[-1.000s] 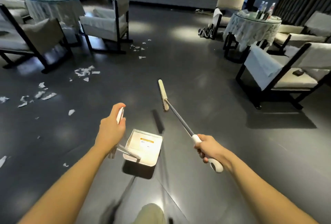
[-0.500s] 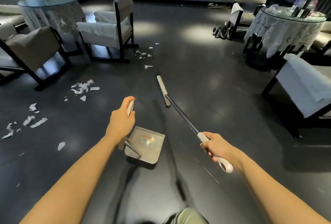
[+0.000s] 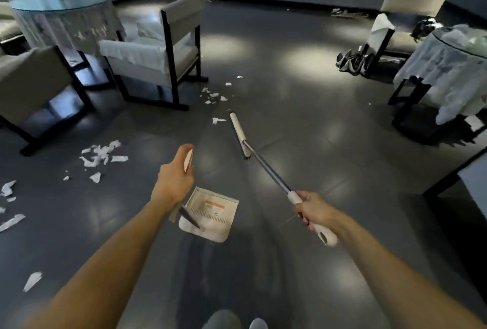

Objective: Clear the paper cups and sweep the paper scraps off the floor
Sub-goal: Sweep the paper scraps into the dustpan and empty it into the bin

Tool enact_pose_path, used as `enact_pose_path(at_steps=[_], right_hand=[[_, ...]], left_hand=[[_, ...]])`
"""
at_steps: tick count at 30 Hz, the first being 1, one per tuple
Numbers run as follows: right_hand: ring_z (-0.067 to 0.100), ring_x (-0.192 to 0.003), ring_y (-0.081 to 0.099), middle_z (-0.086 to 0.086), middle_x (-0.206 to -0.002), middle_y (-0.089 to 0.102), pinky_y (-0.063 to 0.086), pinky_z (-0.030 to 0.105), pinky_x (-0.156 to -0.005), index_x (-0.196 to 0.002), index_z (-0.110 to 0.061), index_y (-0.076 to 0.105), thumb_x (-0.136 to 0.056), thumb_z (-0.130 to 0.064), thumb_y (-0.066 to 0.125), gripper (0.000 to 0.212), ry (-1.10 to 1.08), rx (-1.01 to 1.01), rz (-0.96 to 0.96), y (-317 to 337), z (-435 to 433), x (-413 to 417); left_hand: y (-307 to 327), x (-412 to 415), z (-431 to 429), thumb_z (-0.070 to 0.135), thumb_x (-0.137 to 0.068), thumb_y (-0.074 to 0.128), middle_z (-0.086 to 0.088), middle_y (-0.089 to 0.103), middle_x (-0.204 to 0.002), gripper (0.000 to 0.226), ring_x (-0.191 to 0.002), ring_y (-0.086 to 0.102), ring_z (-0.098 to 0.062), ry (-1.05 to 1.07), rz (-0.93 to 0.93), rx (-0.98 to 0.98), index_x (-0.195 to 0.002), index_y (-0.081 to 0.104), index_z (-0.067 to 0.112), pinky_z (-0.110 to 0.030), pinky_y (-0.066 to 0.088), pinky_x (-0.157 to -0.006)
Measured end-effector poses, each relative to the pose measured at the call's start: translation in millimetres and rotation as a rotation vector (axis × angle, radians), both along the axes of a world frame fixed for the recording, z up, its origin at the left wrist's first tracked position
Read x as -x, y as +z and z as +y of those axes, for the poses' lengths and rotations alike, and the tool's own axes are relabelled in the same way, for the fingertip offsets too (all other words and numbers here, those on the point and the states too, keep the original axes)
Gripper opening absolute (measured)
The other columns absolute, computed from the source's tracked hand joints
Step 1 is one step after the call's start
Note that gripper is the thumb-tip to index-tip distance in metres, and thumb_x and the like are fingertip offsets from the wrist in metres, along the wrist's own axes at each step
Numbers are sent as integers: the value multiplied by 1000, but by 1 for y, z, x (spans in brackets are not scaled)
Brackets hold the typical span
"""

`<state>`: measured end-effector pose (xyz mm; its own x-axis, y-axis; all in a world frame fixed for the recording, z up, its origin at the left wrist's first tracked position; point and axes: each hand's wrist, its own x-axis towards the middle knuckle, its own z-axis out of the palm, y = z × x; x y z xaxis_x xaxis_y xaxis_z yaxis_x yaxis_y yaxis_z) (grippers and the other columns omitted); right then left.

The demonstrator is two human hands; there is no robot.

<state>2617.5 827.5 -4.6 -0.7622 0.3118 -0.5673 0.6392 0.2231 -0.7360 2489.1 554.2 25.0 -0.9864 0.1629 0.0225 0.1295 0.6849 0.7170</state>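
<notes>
Mid-floor, apart from chairs (image 3: 168, 49): left hand (image 3: 174, 183) grips dustpan (image 3: 210, 215), right hand (image 3: 313, 210) grips broom (image 3: 238, 131).

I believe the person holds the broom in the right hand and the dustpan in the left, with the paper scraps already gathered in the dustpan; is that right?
Not quite. The head view shows no scraps in the dustpan, only a printed label; the paper scraps lie scattered on the floor. The right hand does grip the broom, the left hand the dustpan's handle.
</notes>
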Motion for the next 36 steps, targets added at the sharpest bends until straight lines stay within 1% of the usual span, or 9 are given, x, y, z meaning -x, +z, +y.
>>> enact_pose_path(at_steps=[7,11,14,17,21,24,28,30,36], right_hand=[[1,-28,35,5,-61,40,28,13,-29,-128,0,47,-93,2,42,35,41,23,-2,-4,106,198],[6,-37,36,5,-63,40,27,14,-31,-126,4,49,-95,-1,42,32,61,-9,8,-11,167,324],[11,-44,36,6,-62,41,29,14,-31,-125,6,49,-92,3,41,34,70,-10,-1,-2,214,414],[13,-43,37,8,-59,42,30,15,-31,-124,9,49,-88,7,41,37,56,-16,-5,3,264,493],[14,-43,36,9,-60,42,30,14,-31,-127,7,48,-89,6,41,38,39,1,-7,3,333,599],[14,-44,37,8,-60,42,31,14,-31,-127,4,48,-90,5,42,38,39,4,8,-5,389,691],[7,-37,38,7,-60,43,31,14,-33,-113,-6,54,-90,4,41,28,40,41,8,-15,474,817],[6,-33,38,7,-60,43,31,14,-33,-106,-6,53,-90,5,40,24,53,46,-4,-9,516,879],[6,-30,35,8,-58,40,30,14,-32,-112,-5,51,-90,7,40,27,89,50,16,14,611,1058]], left_hand=[[-2,183,103,15,-94,45,-11,54,-96,41,-77,51,-24,99,53,-41,-131,39,32,-31,38,-70],[-17,312,178,13,-94,45,-9,55,-93,42,-71,57,-20,44,36,-75,-129,37,35,-34,48,-68],[-13,406,234,14,-94,44,-9,54,-95,40,-77,58,-25,47,4,-81,-126,37,39,-37,51,-69],[3,499,287,13,-93,45,-11,56,-94,39,-77,59,-28,23,25,-76,-124,38,37,-39,52,-69],[13,613,358,11,-93,45,-9,56,-92,39,-76,58,-24,-6,56,-54,-124,39,34,-41,53,-71],[4,703,414,11,-94,45,-11,56,-98,42,-83,59,-27,9,77,-45,-126,36,37,-42,54,-75],[-3,824,495,12,-95,44,-8,58,-96,41,-80,61,-23,-1,82,-64,-125,36,39,-41,55,-70],[2,880,535,11,-96,45,-6,59,-92,41,-75,61,-20,-2,81,-76,-126,35,38,-43,56,-68],[19,1042,627,9,-93,44,-10,61,-87,43,-72,62,-25,45,110,-63,-124,37,37,-42,55,-65]])
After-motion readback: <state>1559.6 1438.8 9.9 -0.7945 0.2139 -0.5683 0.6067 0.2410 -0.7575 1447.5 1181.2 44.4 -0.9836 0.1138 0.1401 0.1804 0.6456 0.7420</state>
